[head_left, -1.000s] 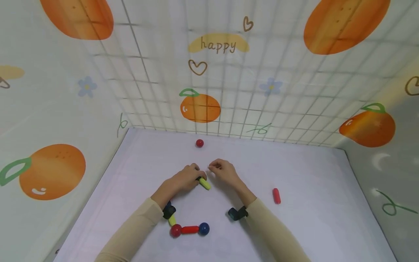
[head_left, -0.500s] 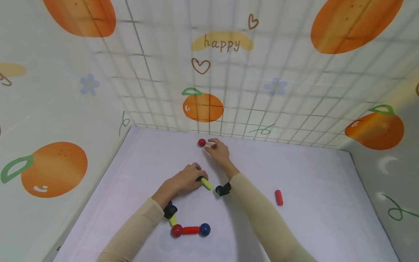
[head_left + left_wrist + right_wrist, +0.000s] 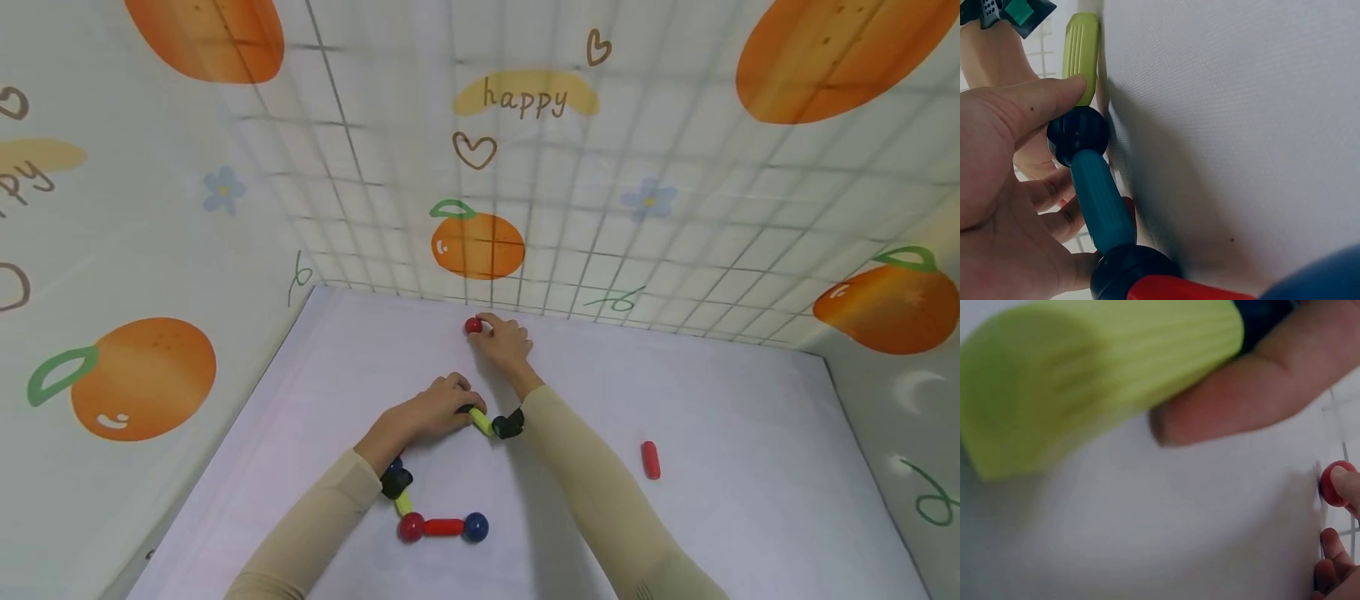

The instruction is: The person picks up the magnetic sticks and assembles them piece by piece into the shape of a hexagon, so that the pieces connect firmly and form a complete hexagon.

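My left hand (image 3: 435, 408) grips a chain of toy building rods and balls, thumb on a yellow-green rod (image 3: 1080, 50) where it meets a dark blue ball (image 3: 1079, 134). Below that ball come a teal rod (image 3: 1102, 200), another dark ball (image 3: 1129, 275), a red rod (image 3: 1185, 289) and a blue ball (image 3: 1329, 281). At the back of the table, my right hand (image 3: 508, 346) pinches a red ball (image 3: 472, 326) between thumb and fingers; its thumb also shows on that ball in the right wrist view. The left forearm hides part of the chain in the head view.
The chain's near part, a red ball (image 3: 411, 527), red rod (image 3: 444, 527) and blue ball (image 3: 476, 527), lies on the white table (image 3: 585, 517). A loose red rod (image 3: 650, 460) lies at right. Printed cloth walls (image 3: 555, 183) border the table.
My right hand has moved from beside the left hand away to the back and now pinches the red ball. The left hand stays on the chain. The head view has shifted slightly.
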The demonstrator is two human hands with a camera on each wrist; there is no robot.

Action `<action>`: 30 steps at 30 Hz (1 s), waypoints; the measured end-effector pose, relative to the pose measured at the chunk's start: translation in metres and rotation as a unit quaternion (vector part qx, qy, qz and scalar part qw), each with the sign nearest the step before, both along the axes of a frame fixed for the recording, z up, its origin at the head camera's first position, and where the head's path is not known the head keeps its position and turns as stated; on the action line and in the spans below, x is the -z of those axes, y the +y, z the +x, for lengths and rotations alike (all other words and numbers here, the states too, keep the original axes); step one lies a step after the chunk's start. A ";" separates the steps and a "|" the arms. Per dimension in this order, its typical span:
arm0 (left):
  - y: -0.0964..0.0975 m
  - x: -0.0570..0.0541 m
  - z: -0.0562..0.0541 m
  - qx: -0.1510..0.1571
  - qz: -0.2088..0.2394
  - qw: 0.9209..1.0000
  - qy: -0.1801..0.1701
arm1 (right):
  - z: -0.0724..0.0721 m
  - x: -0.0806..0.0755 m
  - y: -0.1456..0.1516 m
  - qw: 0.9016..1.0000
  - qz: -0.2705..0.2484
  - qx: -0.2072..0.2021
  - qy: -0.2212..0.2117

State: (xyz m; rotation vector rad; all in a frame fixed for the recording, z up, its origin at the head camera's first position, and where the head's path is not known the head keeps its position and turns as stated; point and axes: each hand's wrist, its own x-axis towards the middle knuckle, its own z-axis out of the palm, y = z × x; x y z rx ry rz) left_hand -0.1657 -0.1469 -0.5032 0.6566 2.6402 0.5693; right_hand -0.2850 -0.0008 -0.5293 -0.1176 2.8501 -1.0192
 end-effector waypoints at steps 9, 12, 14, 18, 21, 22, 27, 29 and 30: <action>0.005 -0.007 0.000 -0.010 0.004 1.000 -0.012 | 0.003 -0.003 0.012 0.999 -0.039 0.002 0.018; 0.004 -0.006 0.000 -0.013 -0.002 1.000 -0.014 | 0.004 -0.003 0.019 0.998 -0.058 -0.010 0.011; 0.003 -0.005 -0.001 -0.015 -0.006 1.000 -0.017 | 0.006 -0.003 0.025 0.997 -0.072 -0.021 0.009; 0.002 -0.005 -0.001 -0.019 -0.008 1.000 -0.023 | 0.018 -0.008 0.040 0.994 -0.097 -0.036 0.025; 0.002 -0.006 -0.001 -0.024 -0.007 0.999 -0.028 | 0.031 -0.014 0.052 0.992 -0.118 -0.035 0.035; 0.001 -0.006 -0.001 -0.025 -0.007 0.999 -0.028 | 0.035 -0.015 0.055 0.991 -0.121 -0.035 0.040; 0.001 -0.006 0.000 -0.026 -0.003 0.999 -0.026 | 0.059 -0.019 0.072 0.988 -0.133 -0.048 0.066; 0.002 -0.005 0.000 -0.026 0.003 0.999 -0.029 | 0.069 -0.018 0.078 0.986 -0.137 -0.056 0.071; 0.002 -0.005 0.000 -0.028 0.008 0.999 -0.032 | 0.074 -0.017 0.081 0.986 -0.139 -0.060 0.072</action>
